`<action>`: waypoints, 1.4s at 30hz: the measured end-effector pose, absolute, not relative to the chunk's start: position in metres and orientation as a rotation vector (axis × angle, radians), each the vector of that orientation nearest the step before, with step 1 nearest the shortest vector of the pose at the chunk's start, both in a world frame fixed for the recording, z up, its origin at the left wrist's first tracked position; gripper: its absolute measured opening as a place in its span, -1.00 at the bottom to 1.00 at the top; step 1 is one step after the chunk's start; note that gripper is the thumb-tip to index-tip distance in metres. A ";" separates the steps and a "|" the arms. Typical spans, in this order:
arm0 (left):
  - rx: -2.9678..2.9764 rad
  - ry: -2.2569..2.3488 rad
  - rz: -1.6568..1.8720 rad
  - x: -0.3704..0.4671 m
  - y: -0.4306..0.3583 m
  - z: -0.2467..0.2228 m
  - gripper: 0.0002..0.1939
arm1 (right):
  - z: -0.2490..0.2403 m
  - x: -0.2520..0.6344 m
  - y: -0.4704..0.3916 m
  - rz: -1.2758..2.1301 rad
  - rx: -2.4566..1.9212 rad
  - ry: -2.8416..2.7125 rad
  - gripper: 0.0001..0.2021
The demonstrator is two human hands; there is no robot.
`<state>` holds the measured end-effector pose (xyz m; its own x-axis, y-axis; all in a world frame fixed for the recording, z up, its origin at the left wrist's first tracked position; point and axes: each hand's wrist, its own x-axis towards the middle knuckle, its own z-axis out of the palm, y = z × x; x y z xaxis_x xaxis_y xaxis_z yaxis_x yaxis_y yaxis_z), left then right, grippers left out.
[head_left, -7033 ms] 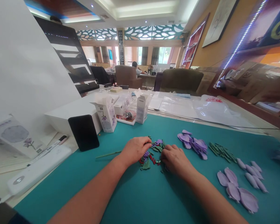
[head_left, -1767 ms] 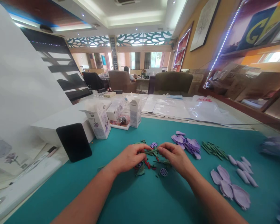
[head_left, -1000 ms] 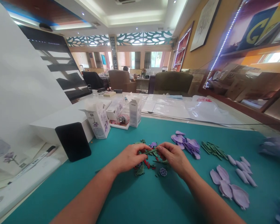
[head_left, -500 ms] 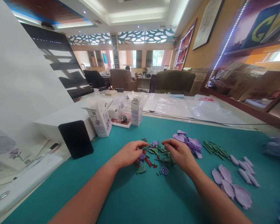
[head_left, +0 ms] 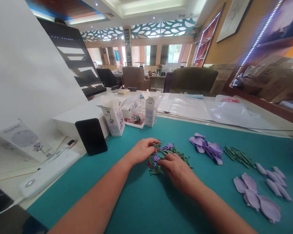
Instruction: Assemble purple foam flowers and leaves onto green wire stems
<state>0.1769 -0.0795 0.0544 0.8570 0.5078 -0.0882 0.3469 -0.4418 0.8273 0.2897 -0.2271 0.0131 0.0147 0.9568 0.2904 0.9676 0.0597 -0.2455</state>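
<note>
A loose pile of small green parts (head_left: 183, 156) lies on the teal mat, with purple wheel-shaped pieces (head_left: 156, 158) and bits of red among them. At the pile's left edge is my left hand (head_left: 143, 150), its thumb and fingertips bent around something I cannot make out. My right hand (head_left: 177, 167) reaches over the front of the pile, fingers curled down beside a purple wheel piece; whatever its fingertips hold is hidden. To the right lie purple petals (head_left: 206, 148) and green sticks (head_left: 238, 156).
Pale purple petals (head_left: 268, 206) and pod-shaped pieces (head_left: 274, 178) lie at the right. A black tablet-like panel (head_left: 91, 136) leans at the left, near small white boxes (head_left: 150, 112) and a white power strip (head_left: 50, 175). Clear plastic bags (head_left: 210, 112) lie behind the mat.
The view has shifted, so the scene sits further right. My right hand has moved left and nearer, from the pile's right side to its front, closer to my left hand.
</note>
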 end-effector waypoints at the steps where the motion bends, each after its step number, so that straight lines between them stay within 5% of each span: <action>1: 2.069 0.623 0.219 0.177 -0.079 0.054 -0.50 | 0.013 0.283 -0.227 -0.055 -1.921 -2.002 -0.67; 10: 2.115 0.615 0.246 0.177 -0.079 0.053 -0.55 | 0.010 0.273 -0.224 -0.161 -1.965 -2.104 -0.92; 25: 2.141 0.622 0.242 0.176 -0.080 0.056 -0.57 | 0.012 0.266 -0.224 -0.263 -1.948 -2.162 -0.70; 30: 2.028 0.582 0.200 0.175 -0.080 0.056 -0.60 | 0.010 0.268 -0.224 -0.251 -1.939 -2.201 -0.77; 36: 1.748 0.597 0.173 0.172 -0.081 0.058 -0.32 | 0.002 0.274 -0.222 -0.344 -1.866 -2.219 -0.79; 42: 1.730 0.597 0.154 0.173 -0.081 0.058 -0.31 | -0.001 0.281 -0.220 -0.375 -1.823 -2.213 -0.76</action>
<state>0.1731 -0.0811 0.0575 0.8577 0.4674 -0.2141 0.3058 -0.1289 0.9433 0.2808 -0.2198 -0.0007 -0.1864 0.9177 0.3508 0.9821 0.1845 0.0391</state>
